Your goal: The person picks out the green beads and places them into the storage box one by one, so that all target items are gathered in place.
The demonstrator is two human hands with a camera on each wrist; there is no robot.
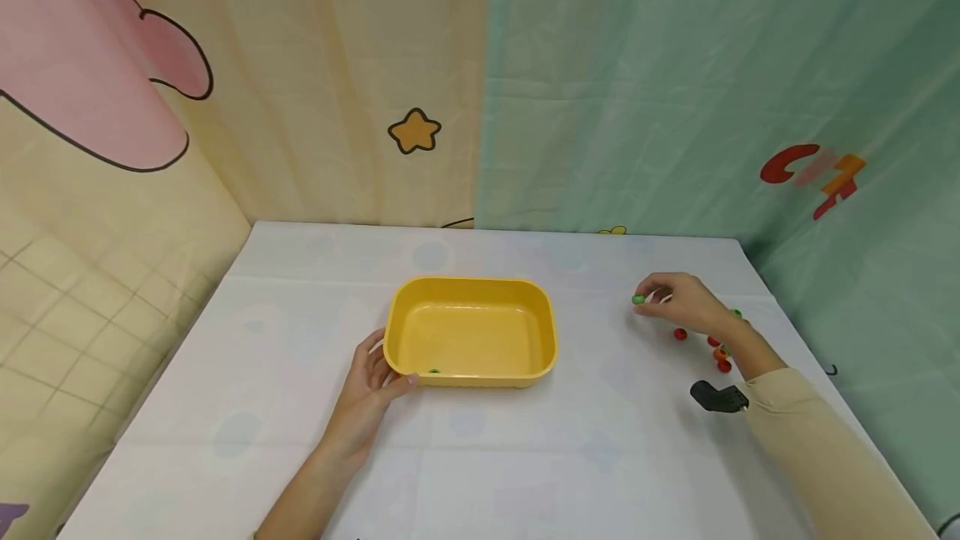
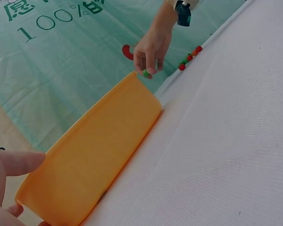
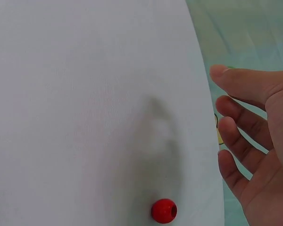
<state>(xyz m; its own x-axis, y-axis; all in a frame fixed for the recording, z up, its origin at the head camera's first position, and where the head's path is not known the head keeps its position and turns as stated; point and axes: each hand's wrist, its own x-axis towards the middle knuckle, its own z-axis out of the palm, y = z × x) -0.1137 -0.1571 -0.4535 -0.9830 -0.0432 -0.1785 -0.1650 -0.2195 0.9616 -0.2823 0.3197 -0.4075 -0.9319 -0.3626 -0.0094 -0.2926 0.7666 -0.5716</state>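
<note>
A yellow rectangular tray (image 1: 469,380) stands on the table. My left hand (image 1: 363,398) grips its near left corner, the thumb (image 2: 26,161) on the near rim and the other fingers along the left side. One small green bead (image 1: 434,371) lies inside by the near wall, mostly hidden. To the right, my right hand (image 1: 688,303) pinches a green bead (image 1: 638,299) between thumb and fingertips, above the table. Beneath that hand sits a red bead (image 3: 164,211) with a hole through it. More red, orange and green beads (image 1: 721,353) lie by the right wrist, partly covered by it.
A white patterned cloth (image 1: 480,473) covers the table. Printed curtains (image 1: 637,107) hang behind it and at the sides. A black wrist-mounted piece (image 1: 718,397) sticks out from the right sleeve, low over the table.
</note>
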